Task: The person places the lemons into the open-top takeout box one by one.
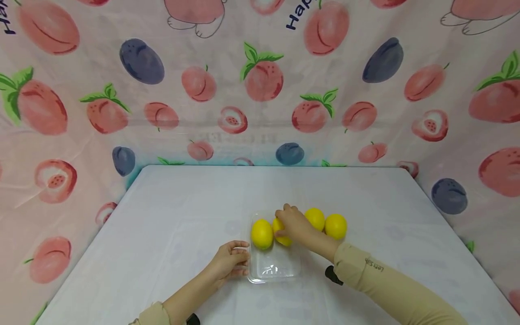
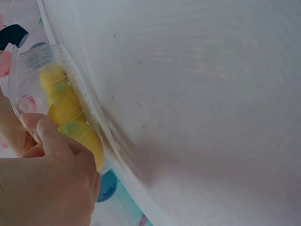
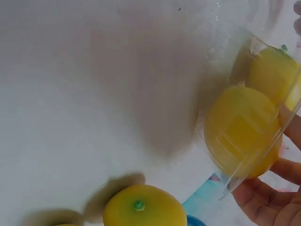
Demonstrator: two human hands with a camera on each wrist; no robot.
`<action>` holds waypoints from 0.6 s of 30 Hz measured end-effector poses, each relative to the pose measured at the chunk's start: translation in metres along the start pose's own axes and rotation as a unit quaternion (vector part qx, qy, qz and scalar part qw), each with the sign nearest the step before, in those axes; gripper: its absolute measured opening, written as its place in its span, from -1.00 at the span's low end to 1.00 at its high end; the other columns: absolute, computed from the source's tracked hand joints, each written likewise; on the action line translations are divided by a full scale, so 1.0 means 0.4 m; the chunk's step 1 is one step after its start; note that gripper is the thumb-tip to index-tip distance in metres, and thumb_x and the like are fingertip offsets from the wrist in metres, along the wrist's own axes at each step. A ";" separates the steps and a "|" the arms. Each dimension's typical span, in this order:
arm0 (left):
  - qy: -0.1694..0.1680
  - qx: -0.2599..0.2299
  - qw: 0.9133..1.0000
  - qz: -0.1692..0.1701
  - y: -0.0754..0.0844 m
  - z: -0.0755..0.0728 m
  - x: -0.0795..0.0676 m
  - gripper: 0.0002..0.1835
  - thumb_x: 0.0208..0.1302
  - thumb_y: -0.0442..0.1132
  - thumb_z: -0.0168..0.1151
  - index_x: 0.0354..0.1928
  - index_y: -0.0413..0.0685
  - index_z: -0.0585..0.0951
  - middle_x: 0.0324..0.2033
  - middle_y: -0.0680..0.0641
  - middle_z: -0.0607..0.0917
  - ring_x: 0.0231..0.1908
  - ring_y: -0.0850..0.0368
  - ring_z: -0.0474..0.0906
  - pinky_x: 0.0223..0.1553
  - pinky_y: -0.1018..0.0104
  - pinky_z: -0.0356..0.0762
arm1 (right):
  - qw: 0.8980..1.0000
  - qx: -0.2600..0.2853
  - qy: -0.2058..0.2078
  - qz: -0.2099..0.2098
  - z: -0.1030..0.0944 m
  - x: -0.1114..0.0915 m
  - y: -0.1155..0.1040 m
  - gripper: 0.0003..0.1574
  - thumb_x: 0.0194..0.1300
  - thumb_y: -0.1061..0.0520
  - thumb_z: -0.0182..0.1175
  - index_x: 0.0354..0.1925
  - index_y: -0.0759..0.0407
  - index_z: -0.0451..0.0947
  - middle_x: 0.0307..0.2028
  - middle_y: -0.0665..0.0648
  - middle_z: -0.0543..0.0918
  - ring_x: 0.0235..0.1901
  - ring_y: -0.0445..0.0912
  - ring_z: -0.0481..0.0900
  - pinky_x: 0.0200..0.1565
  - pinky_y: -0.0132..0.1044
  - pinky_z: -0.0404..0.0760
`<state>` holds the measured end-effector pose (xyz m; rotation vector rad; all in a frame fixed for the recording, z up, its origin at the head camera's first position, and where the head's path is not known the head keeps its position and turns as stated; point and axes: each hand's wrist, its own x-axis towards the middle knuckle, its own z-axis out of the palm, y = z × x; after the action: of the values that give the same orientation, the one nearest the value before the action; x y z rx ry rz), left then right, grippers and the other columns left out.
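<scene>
A clear plastic container (image 1: 274, 271) stands on the table with two yellow lemons inside, at its far end. My left hand (image 1: 230, 262) is at the container's left side; in the left wrist view, that hand (image 2: 59, 150) pinches the rim between thumb and finger. Reaching in from the right, my right hand (image 1: 298, 225) grips one lemon (image 1: 280, 231) inside the container. The other lemon (image 1: 262, 234) lies just left of it. Through the clear wall, the right wrist view shows the held lemon (image 3: 240, 129) with fingers (image 3: 268, 197) around it.
Two more lemons, a nearer one (image 1: 336, 226) and one (image 1: 314, 219) partly behind the right hand, lie on the table right of the container. The white table (image 1: 183, 203) ends at a fruit-print cloth backdrop (image 1: 252, 140).
</scene>
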<state>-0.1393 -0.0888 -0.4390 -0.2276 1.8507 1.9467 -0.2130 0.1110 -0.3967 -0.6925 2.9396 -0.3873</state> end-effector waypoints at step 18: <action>0.001 0.003 1.000 -0.003 0.007 0.002 -0.002 -0.62 0.24 -0.40 0.09 0.09 -0.31 0.33 -0.45 0.05 0.51 -0.46 0.24 0.45 -0.49 0.49 0.62 | 1.000 0.022 0.006 -0.006 -0.009 -0.009 -0.004 -0.53 0.02 0.14 0.42 -0.08 0.26 0.58 -0.20 0.22 0.62 -0.25 0.05 0.50 -0.07 -0.15 0.60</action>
<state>-0.1395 -0.0882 -0.4361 -0.2318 1.8558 1.9371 -0.2099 0.1121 -0.3927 -0.7045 2.9290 -0.4573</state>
